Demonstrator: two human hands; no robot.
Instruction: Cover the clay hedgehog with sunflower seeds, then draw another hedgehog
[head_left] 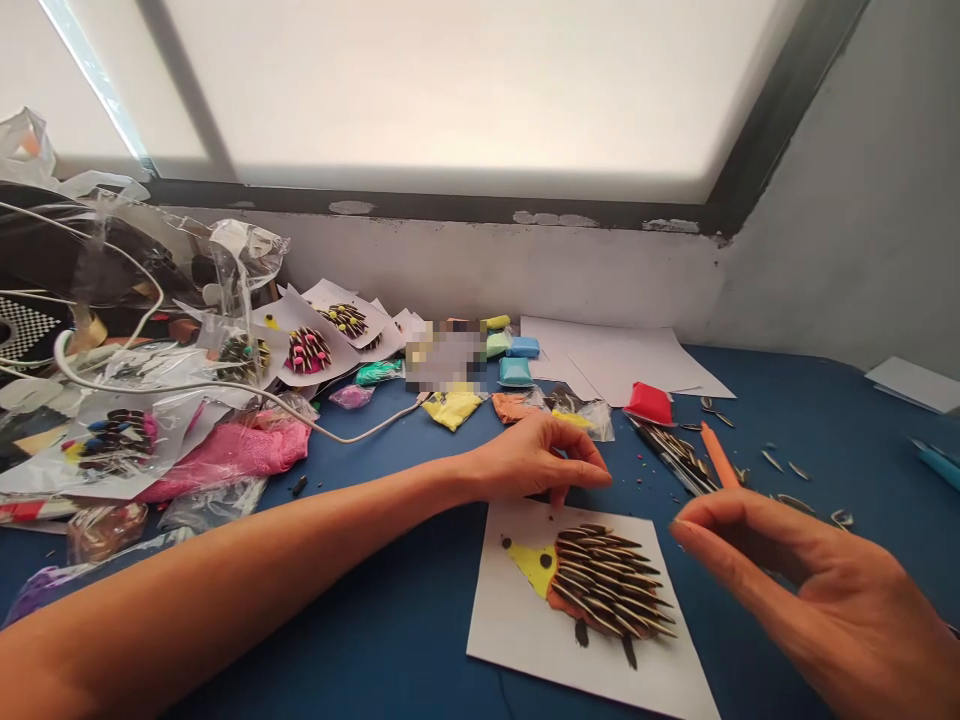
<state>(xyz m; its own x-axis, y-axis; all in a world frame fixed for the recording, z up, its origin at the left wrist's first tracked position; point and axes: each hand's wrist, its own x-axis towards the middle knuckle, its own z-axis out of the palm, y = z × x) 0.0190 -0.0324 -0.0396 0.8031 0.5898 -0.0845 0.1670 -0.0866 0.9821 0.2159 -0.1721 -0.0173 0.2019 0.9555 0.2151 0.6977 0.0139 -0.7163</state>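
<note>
Watching from afar, I am minding a seed-covered hedgehog figure [611,585], which is lying on a white card [517,640] on the blue surface [405,640], its yellow head [531,565] pointing left. My left hand [536,460] is curling loosely over the card's far edge; I am not able to tell whether its fingertips are pinching anything. My right hand [825,590] is hanging just beside the card's right edge, thumb and forefinger seemingly meeting, though I cannot tell if something tiny is sitting between them. For clean handling, I am favouring a light touch: bracing the card by its bare margin and pressing any small piece straight down. The overlapping seeds are looking easy to dislodge, so I am preferring routes around the spines. Loose seeds [796,503] and an orange tool [720,455] are lying beyond my right hand, so lifting the wrist is seeming wiser than sliding it.
</note>
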